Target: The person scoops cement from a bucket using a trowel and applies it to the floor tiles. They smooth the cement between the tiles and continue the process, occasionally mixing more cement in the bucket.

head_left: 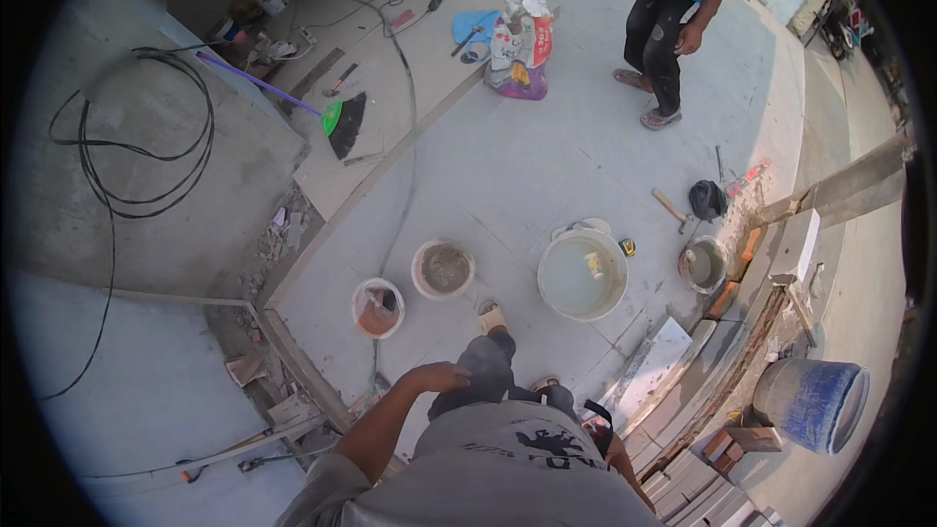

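My left hand (pixel 439 378) is by my left thigh, its fingers curled together against the dark trousers (pixel 483 368). No tool shows in it. My right hand (pixel 607 437) is low beside my right hip, mostly hidden by my shirt, and a black strap-like loop (pixel 599 412) shows next to it. I cannot make out its fingers. Ahead of my feet stand a bucket of reddish, cloudy water with a dark tool (pixel 378 308), a bucket of grey mortar (pixel 444 268) and a large white tub of cloudy water (pixel 583 274).
A tape measure (pixel 628 247), a hammer (pixel 672 207), a black bag (pixel 707 199) and a small bucket (pixel 703 264) lie right. A blue drum (pixel 811 404) stands beyond stacked tiles (pixel 695 494). Another person (pixel 673 29) stands far off. A broom (pixel 342 124) and cable (pixel 408 88) lie left.
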Demonstrator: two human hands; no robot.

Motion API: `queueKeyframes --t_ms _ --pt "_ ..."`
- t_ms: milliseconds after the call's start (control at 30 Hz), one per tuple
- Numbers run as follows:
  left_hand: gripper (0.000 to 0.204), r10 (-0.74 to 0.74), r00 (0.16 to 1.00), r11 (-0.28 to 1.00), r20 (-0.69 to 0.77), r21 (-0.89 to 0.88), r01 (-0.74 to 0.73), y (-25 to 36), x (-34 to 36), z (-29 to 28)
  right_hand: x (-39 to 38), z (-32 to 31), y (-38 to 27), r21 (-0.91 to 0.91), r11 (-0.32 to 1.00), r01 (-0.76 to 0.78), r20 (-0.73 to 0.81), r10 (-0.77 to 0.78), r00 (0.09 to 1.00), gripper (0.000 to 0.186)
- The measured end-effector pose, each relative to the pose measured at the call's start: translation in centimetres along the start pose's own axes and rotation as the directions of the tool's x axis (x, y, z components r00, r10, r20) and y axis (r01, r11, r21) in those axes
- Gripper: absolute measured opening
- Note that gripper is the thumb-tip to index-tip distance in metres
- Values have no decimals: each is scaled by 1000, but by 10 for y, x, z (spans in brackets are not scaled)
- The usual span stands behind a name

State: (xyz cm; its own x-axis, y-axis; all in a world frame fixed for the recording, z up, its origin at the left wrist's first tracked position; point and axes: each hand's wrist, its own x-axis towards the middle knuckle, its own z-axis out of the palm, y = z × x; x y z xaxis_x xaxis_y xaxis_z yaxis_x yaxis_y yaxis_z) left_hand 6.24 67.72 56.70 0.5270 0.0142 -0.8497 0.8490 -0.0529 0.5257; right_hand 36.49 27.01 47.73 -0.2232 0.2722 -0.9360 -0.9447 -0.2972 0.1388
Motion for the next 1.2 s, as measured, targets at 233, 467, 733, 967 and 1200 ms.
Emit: queueKeyframes --t_ms 233,467,733,967,1200 --pt "65 136 955 990 -263 11 -138 18 -36 -89 53 159 -52 -719 690 84 -163 -285 945 47" --pt "73 279 935 958 -219 131 -255 84 10 -188 91 283 -134 -935 345 88 -33 -329 944 44" --pt "72 448 881 883 -155 -76 -463 220 28 -329 146 368 -308 -981 -94 -167 -136 -274 952 41" --pt "78 141 800 949 -584 -149 -277 229 142 -479 128 617 -463 -315 -945 -87 467 -235 853 36" --pt "87 577 817 775 -13 323 -543 490 119 -502 107 799 -466 -151 -986 74 425 2 905 32"
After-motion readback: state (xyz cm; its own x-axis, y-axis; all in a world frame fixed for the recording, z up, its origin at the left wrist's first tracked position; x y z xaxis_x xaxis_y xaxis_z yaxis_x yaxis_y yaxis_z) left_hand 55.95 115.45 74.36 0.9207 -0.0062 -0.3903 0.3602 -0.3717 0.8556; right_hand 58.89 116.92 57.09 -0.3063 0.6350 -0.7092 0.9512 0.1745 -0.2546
